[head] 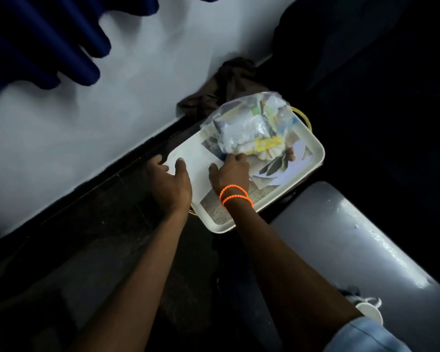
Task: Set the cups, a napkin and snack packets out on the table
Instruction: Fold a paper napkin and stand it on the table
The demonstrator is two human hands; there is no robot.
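A white tray (285, 199) with a printed picture sits low beside the wall. On its far end lies a clear plastic bag of snack packets (247, 123). A white napkin (198, 158) covers the tray's left part. My left hand (170, 181) holds the napkin's left edge, thumb on top and fingers curled past the edge. My right hand (230, 174), with orange bands at the wrist, rests on the tray. Its fingertips touch the bag's near edge and its thumb lies on the napkin. No cup can be made out.
A grey surface (353, 237) runs along the right, next to the tray. A brown cloth (226, 85) is bunched against the white wall (112, 110) behind the tray. Dark blue curtain folds (36, 41) hang at the top left. A white laced shoe (368, 308) shows at the bottom right.
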